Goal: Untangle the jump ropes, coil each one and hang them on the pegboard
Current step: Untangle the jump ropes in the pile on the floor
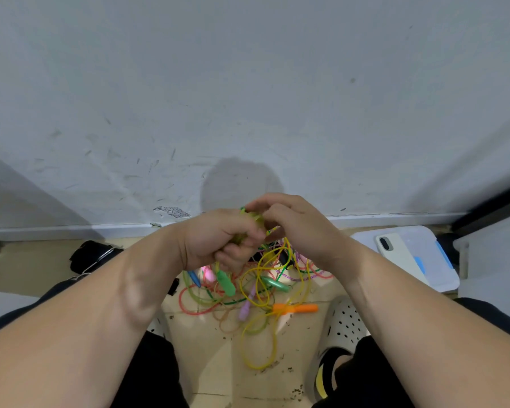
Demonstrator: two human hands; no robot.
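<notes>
On the floor (206, 363), near the far edge where it meets the wall (248, 98), the jump ropes (256, 285) are lying in a loose, many-coloured tangle between our knees, and we are holding one yellow-green rope (249, 218) up above the heap. Our left hand (218, 240) is curling its fingers round a small bunch of that rope, we judge to keep the gathered part from slipping back. Our right hand (295, 228) is pinching a strand just beside it, probably to pick the next stretch loose, and the remainder is trailing down into the pile. A green handle (226, 282) is showing just below the left hand, and an orange handle (296, 308) is lying nearer us. Toward the floor's right edge a white box lid (424, 240) is carrying a phone (401, 257), and toward the left edge a black bundle (92, 256) is sitting. The floor is looking pale and crumb-speckled, the wall grey-white and scuffed.
</notes>
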